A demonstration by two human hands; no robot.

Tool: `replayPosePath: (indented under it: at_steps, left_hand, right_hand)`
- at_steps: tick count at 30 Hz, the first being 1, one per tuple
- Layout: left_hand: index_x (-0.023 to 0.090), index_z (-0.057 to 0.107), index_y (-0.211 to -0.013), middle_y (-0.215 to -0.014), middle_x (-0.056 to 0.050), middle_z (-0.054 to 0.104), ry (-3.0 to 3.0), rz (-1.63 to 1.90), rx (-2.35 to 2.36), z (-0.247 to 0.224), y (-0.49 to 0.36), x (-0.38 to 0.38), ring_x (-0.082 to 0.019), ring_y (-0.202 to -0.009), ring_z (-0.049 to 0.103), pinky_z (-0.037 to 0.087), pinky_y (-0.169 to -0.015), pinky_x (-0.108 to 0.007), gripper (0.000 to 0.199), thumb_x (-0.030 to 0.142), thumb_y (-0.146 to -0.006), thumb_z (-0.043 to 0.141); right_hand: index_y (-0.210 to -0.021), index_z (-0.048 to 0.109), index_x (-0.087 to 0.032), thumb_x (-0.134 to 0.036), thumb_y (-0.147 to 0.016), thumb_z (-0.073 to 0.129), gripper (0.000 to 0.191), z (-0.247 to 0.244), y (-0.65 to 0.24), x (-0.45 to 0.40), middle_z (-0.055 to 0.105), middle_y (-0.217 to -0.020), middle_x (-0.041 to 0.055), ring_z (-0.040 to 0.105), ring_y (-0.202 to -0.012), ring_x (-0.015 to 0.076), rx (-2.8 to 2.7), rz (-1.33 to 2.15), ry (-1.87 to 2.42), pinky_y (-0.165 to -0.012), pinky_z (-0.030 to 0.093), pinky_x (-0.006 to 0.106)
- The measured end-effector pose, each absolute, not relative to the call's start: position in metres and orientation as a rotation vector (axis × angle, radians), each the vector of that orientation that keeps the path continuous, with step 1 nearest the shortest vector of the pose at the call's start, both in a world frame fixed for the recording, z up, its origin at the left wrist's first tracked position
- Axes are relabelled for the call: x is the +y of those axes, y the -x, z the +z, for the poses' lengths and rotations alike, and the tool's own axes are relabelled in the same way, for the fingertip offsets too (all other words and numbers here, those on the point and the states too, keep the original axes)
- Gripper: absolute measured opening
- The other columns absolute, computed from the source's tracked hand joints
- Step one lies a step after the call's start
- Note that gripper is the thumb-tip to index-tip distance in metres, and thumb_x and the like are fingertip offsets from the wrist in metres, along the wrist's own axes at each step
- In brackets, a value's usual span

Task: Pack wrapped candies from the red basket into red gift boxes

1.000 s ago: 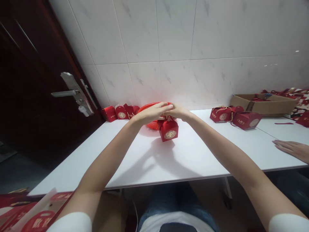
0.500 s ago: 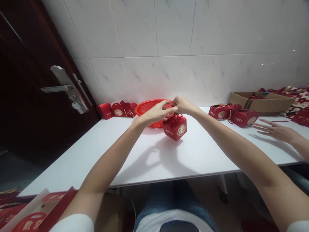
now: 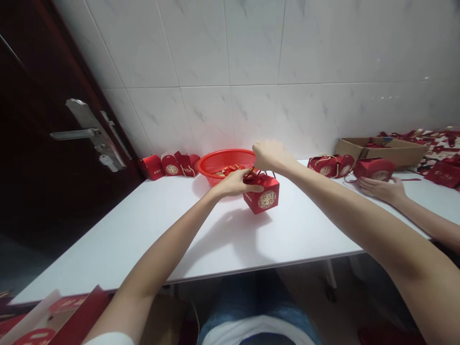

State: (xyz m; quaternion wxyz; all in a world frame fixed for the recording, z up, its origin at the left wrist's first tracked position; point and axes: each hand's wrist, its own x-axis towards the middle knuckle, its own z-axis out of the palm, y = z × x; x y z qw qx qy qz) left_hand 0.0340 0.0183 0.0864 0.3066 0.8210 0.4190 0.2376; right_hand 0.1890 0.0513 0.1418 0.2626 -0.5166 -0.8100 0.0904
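Observation:
A small red gift box (image 3: pixel 265 197) with gold lettering and a round gold emblem hangs slightly tilted above the white table (image 3: pixel 151 230). My left hand (image 3: pixel 235 183) grips its upper left side, the thumb across the front. Closed in a fist above the box, my right hand (image 3: pixel 269 154) holds its dark cord handle (image 3: pixel 273 172), which is pulled up taut. Just behind my left hand stands a red plastic basket (image 3: pixel 212 160) with small red and gold packets (image 3: pixel 230 170) inside, partly hidden by that hand.
Several red boxes (image 3: pixel 171 165) line the wall at left. More red boxes (image 3: pixel 325 166) and a cardboard carton (image 3: pixel 388 154) stand at right, where another person's hand (image 3: pixel 384 189) holds a red box (image 3: pixel 373 168). Red paper bags (image 3: pixel 79 316) lie low at left, beside the door (image 3: pixel 32 143).
My right hand has moved up from the box top, drawing the cord handle. My left hand has come down onto the box's side. The other person's hand has taken hold of a box.

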Motion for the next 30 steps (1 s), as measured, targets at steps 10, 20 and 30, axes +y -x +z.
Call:
replayPosePath:
  at_steps: [10, 20, 30]
  left_hand:
    - [0.024, 0.046, -0.148, -0.155, -0.013, 0.045, -2.08, 0.766, 1.026, 0.071, -0.012, 0.019, -0.035, -0.143, 0.041, 0.043, -0.109, -0.046, 0.081, 0.055, -0.078, 0.073]
    - [0.016, 0.074, -0.1, -0.101, -0.011, 0.078, -1.645, 0.987, 1.075, 0.042, 0.077, 0.037, -0.029, -0.101, 0.071, 0.05, -0.103, -0.048, 0.057, 0.054, -0.06, 0.088]
    - [0.012, 0.071, -0.083, -0.079, -0.01, 0.076, -0.916, 1.284, 1.364, -0.011, 0.143, 0.049, -0.02, -0.077, 0.074, 0.062, -0.081, -0.031, 0.017, 0.006, -0.069, 0.078]
  right_hand:
    - [-0.063, 0.064, -0.017, -0.01, -0.061, 0.076, 0.014, 0.158, -0.201, 0.036, 0.054, -0.046, 0.0019, 0.063, -0.059, 0.0211, -2.291, 0.053, 1.791, -0.056, 0.046, 0.031]
    - [-0.054, 0.062, -0.016, -0.008, -0.072, 0.073, 0.022, 0.172, -0.316, 0.035, 0.061, -0.053, 0.007, 0.061, -0.055, 0.0176, -1.844, 0.158, 2.165, -0.054, 0.046, 0.031]
    - [-0.104, 0.071, -0.005, -0.016, -0.078, 0.069, 0.028, 0.138, -0.4, 0.046, 0.067, -0.109, 0.0284, 0.065, -0.101, 0.0324, -1.255, 0.012, 2.404, -0.074, 0.044, 0.038]
